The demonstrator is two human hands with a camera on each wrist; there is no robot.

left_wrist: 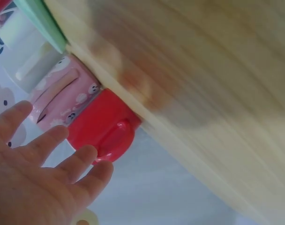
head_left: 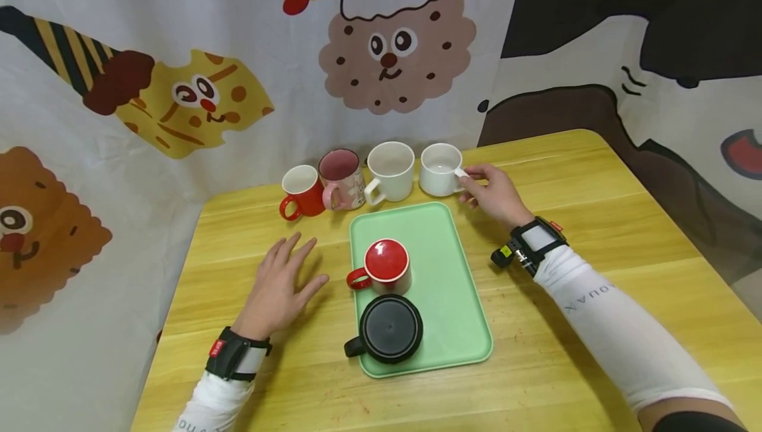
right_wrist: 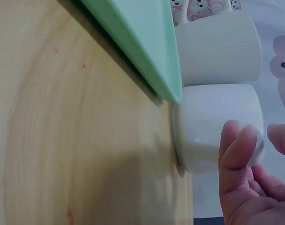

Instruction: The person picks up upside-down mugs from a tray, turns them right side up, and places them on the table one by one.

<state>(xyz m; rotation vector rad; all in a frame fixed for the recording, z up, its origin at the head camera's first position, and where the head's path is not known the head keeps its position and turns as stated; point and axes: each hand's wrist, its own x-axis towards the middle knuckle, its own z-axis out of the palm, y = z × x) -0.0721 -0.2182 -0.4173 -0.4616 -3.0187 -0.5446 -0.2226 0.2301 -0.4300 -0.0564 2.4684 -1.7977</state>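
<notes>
At the back right, my right hand (head_left: 493, 195) has its curled fingers and thumb at the handle of a plain white mug (head_left: 439, 174). In the right wrist view the fingers (right_wrist: 238, 150) cover most of that handle, and the mug (right_wrist: 215, 126) stands upright on the table. My left hand (head_left: 275, 290) hovers over the table left of the tray, fingers spread and holding nothing. Nearest to it is a red mug (head_left: 305, 195), also seen past the left fingertips as a red mug (left_wrist: 102, 122). Beside that stand a pink patterned mug (head_left: 351, 188) and a ribbed white mug (head_left: 393, 180).
A light green tray (head_left: 449, 313) lies mid-table. On its left side, a mug with a red base (head_left: 387, 260) and a black mug (head_left: 391, 327) rest upside down, handles pointing left. The wooden table (head_left: 553, 180) meets a cartoon-printed curtain (head_left: 250, 15) behind the row of mugs.
</notes>
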